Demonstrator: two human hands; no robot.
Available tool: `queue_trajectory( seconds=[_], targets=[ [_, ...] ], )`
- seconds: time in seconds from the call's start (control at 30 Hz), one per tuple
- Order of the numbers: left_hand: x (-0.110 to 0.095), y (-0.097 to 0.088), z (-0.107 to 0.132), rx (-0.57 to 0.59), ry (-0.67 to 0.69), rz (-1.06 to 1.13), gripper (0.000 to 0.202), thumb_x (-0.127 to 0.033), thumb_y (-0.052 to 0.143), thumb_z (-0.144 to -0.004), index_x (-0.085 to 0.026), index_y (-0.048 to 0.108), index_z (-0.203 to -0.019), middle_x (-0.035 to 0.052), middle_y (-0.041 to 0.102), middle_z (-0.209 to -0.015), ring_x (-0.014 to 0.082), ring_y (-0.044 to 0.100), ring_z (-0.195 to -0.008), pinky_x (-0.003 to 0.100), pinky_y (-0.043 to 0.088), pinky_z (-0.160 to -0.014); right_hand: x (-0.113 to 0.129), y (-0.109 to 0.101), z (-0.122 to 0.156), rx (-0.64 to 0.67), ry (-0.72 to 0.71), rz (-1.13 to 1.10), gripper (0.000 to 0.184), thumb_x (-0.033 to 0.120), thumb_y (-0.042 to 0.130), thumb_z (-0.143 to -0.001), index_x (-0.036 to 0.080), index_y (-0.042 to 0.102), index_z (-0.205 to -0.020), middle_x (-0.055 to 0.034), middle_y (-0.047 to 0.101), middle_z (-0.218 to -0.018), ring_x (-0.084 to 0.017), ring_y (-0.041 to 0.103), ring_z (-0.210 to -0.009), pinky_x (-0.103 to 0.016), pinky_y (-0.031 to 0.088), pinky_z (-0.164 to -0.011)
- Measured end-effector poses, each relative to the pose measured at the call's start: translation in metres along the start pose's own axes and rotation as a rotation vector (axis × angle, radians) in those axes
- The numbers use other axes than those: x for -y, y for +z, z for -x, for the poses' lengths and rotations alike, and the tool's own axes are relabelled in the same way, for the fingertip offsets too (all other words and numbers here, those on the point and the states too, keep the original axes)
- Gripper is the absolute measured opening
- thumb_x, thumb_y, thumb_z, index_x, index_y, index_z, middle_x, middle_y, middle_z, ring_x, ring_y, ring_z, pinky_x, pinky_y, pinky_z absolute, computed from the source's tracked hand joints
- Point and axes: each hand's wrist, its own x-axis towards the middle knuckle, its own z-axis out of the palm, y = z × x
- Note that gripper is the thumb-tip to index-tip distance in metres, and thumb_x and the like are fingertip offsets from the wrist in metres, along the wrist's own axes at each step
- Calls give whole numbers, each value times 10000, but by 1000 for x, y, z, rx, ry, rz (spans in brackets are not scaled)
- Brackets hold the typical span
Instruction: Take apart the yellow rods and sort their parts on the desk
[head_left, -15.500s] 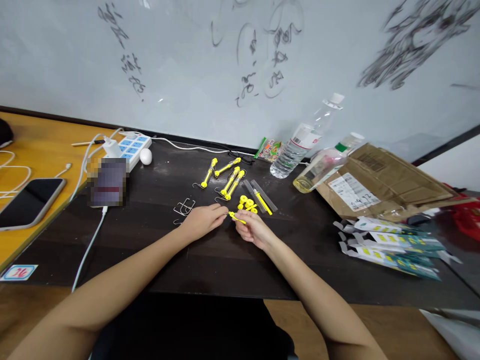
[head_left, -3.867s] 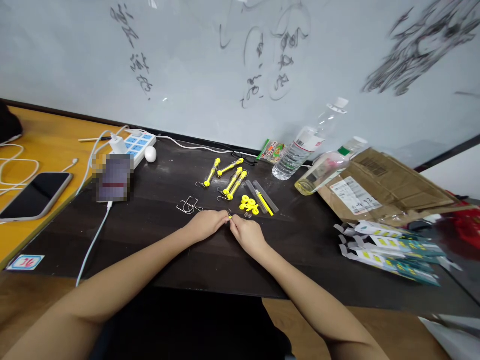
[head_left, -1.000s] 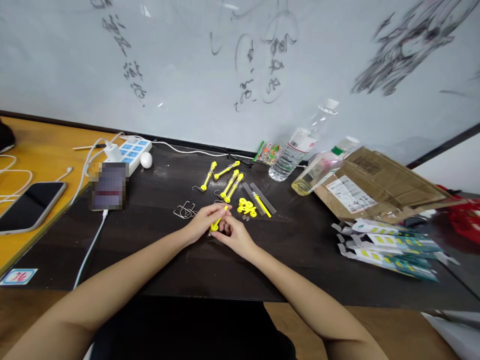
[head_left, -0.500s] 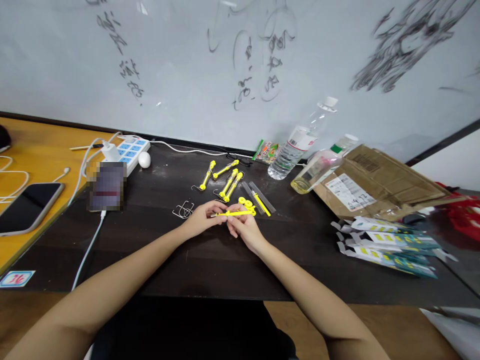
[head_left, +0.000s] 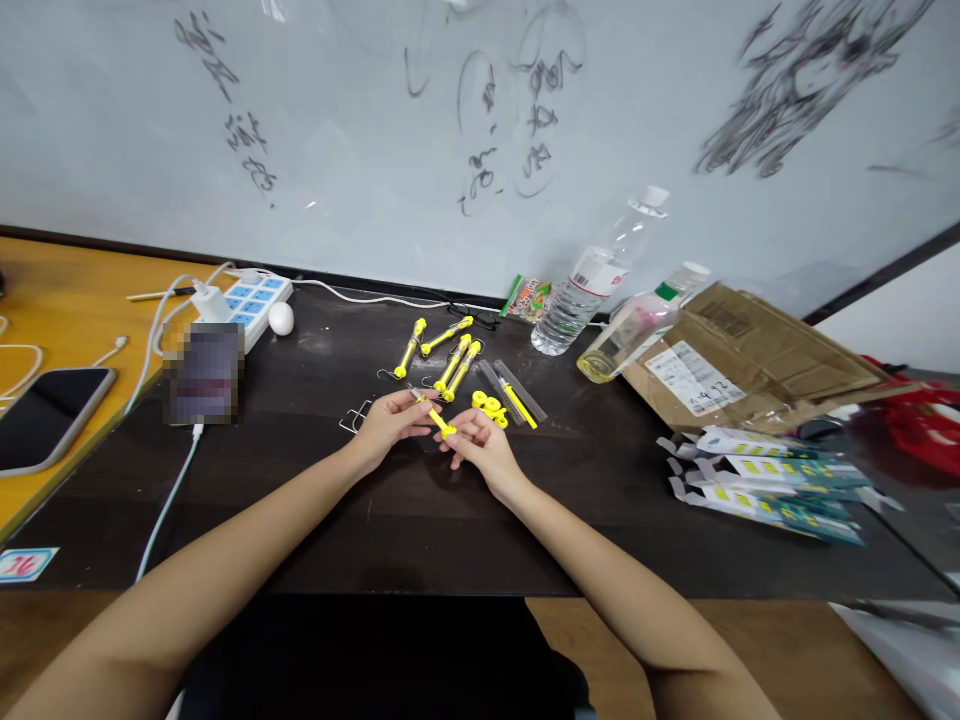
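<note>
I see one slim yel. rod point(head_left: 437, 417) on my feed, held btwn the L hand point(head_left: 386, 428) and the R hand point(head_left: 484, 448), over the desk point(head_left: 525, 535). It's approx. straight and runs diag., from far L to near R. Near-R end has a wider yel. knob point(head_left: 448, 432), pinched at the R hand. Far-L end, at the L hand, looks greyish, poss. metal; too small for me to get detail. Mid-section's partly hidden.
</note>
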Motion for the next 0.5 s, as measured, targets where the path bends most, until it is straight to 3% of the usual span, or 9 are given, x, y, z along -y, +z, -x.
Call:
queue_trajectory(
  seconds=[0.27,0.5],
  targets=[
    [-6,2,3,-57,77,-74,447,-405,608,-831,-207,538,-1226,65,704,-954,113,687,-660,165,534,-554,0,2,1,44,-9,78,318,332,744,-675,196,488,-806,-14,696,-772,-126,632,-660,-195,500,-453],
    [-14,2,4,-201,152,-107,542,-483,480,-891,-231,365,-1357,21,690,-765,94,637,-509,164,494,-464,-2,1,4,76,-79,227,328,358,715,-697,215,472,-865,-13,658,-805,-133,601,-689,-203,482,-456]
  ],
)
